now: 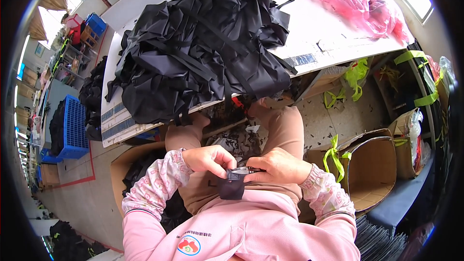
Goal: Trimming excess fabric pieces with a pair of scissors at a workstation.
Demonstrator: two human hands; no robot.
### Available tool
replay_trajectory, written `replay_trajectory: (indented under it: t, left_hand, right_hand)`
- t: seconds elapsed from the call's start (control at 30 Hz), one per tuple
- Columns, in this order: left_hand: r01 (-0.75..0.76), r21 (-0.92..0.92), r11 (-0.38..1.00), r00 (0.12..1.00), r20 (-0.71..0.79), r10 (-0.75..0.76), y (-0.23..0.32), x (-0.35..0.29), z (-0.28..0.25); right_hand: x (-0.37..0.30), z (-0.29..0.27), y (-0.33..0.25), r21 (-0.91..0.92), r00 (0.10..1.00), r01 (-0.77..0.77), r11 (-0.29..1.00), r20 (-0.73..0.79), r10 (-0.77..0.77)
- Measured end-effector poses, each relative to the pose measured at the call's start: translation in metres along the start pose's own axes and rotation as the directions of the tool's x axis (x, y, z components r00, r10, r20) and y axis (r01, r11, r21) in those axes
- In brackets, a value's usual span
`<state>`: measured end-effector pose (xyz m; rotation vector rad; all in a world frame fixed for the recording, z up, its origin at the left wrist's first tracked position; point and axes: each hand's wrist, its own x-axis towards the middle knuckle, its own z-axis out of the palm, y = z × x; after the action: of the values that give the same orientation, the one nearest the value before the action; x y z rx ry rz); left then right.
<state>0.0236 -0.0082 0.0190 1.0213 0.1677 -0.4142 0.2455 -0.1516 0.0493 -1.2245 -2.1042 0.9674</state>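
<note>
In my lap my left hand (211, 160) is closed, its thumb and fingertips pinching the upper edge of a small black fabric piece (232, 189). My right hand (279, 166) is closed around small thread snips (240, 170). Their silvery blades lie across the fabric's upper edge, close to my left fingertips. Most of the grip is hidden in my right hand. The fabric hangs down in front of my pink top, with a stitched patch near its upper corner.
A large heap of black fabric pieces with straps (203, 53) covers much of the white table (333, 50) ahead. Pink plastic film (348, 2) lies at the far right. Cardboard boxes (372, 169) stand at my right, a blue crate (75, 125) at far left. Dark scraps litter the floor.
</note>
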Motion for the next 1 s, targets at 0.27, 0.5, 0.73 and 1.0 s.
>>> replay_trajectory:
  t: [0.27,0.5,0.73,1.0]
  left_hand:
    - [0.02,0.031,0.999,0.999,0.035,-0.021,-0.002,0.005,0.002]
    - [0.12,-0.025,0.992,0.99,0.071,-0.118,-0.001,0.005,0.002]
    - [-0.218,0.104,0.97,0.911,-0.335,0.241,-0.015,0.004,0.012]
    - [-0.505,0.199,0.84,0.576,-0.647,0.5,-0.02,0.019,0.031]
  right_hand:
    - [0.003,0.005,0.0,0.078,1.0,0.024,0.997,0.007,-0.025]
    - [0.003,0.006,0.006,0.092,0.998,0.032,0.995,0.045,-0.036]
    - [-0.005,0.008,0.009,0.157,0.961,-0.187,0.97,-0.176,0.214]
    - [0.002,0.033,0.0,-0.116,0.871,-0.191,0.975,-0.478,0.114]
